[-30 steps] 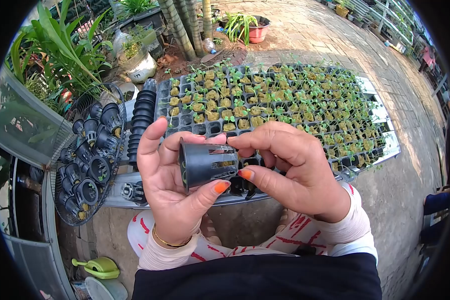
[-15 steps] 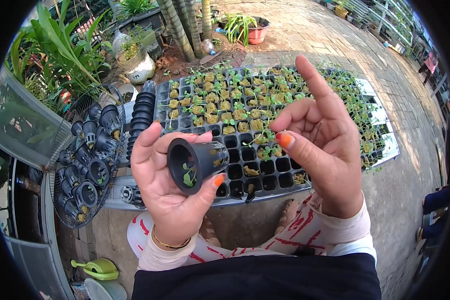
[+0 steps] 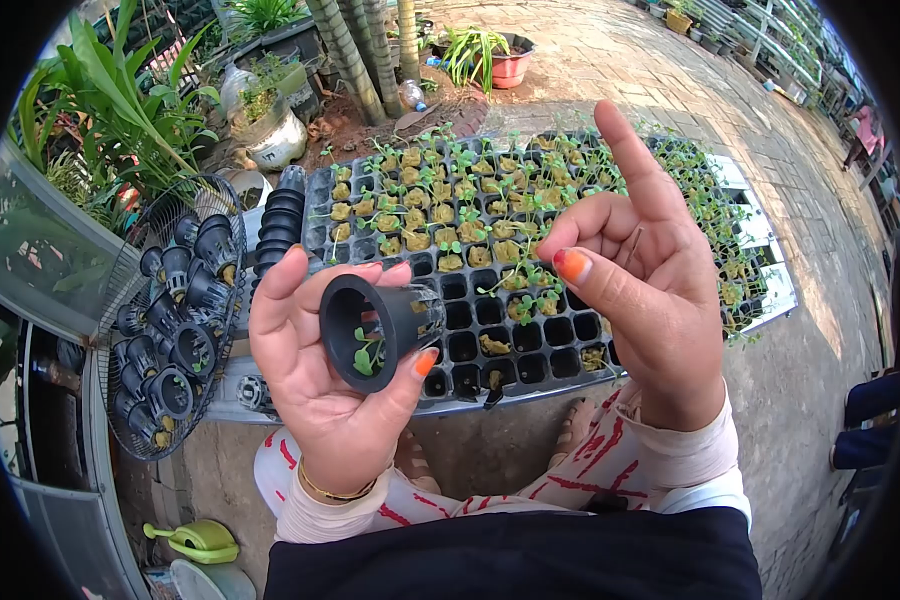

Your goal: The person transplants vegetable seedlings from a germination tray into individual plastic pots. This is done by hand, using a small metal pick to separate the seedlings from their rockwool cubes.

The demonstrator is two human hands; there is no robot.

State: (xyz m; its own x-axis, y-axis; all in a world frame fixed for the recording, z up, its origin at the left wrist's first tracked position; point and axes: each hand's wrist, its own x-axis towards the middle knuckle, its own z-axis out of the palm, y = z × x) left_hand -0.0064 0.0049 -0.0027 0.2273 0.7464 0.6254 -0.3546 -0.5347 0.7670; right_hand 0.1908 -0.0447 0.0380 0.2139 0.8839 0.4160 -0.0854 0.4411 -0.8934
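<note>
My left hand [image 3: 320, 385] is closed around a black net pot [image 3: 355, 330], tipped so its wide mouth faces left and toward me. Inside the pot a small green seedling [image 3: 368, 354] shows its leaves. My right hand [image 3: 655, 290] is raised over the tray, index finger stretched up, thumb and a bent finger pinched together. Whether anything is between those fingertips I cannot make out; a thin brown strand [image 3: 634, 246] shows near the curled fingers. Behind both hands lies a black seedling tray [image 3: 490, 338], with sprouts in yellowish plugs and several vacant cells at the near side.
On the left, a wire basket [image 3: 120, 400] holds several net pots, some with seedlings. A stack of black net pots [image 3: 278, 225] lies beside the tray. A green watering can [image 3: 202, 540] stands on the ground at lower left. Potted plants and trunks [image 3: 355, 60] are at the back.
My left hand has moved slightly left with the net pot, whose mouth has turned a little. My right hand has barely shifted, keeping its pinched pose.
</note>
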